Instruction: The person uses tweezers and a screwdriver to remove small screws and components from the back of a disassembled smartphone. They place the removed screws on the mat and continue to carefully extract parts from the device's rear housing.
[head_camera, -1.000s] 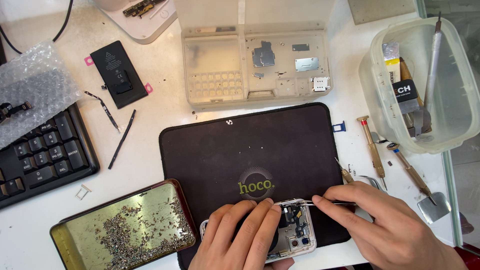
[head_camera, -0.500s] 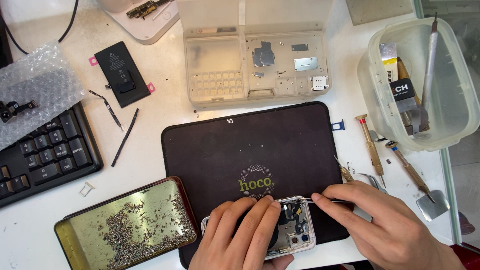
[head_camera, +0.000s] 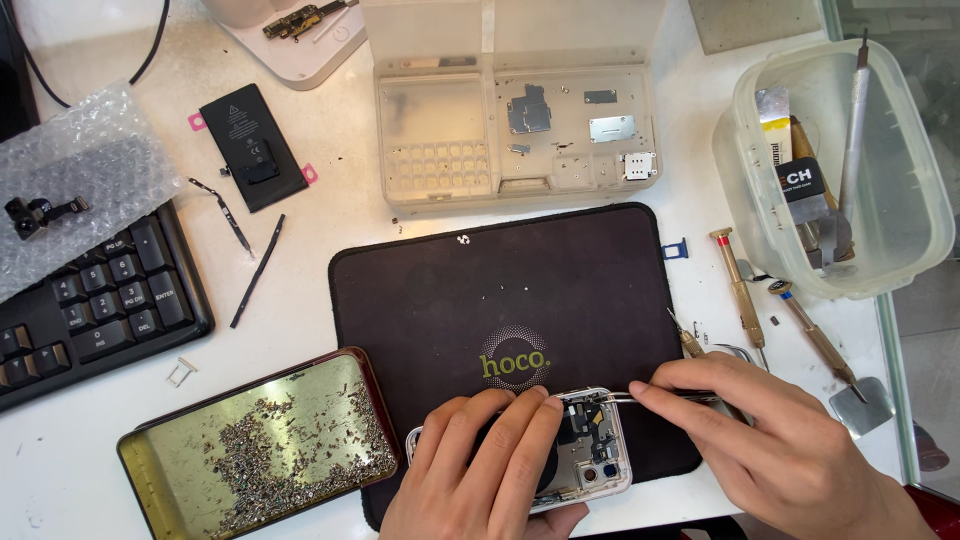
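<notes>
Your left hand pins the phone shell; your right hand pinches tweezers, tips pointing left into the shell's top edge.

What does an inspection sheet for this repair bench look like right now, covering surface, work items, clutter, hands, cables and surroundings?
Surface: white table with a dark work mat.
Job's things: opened phone on the mat; tweezers at its top edge.
Clutter: tin of screws, parts organiser, battery, tub of tools, screwdrivers, keyboard, bubble wrap.
Grippers: left hand presses the phone; right hand holds the tweezers.
Cables: black cable at the top left.
Surroundings: nothing seen.
</notes>
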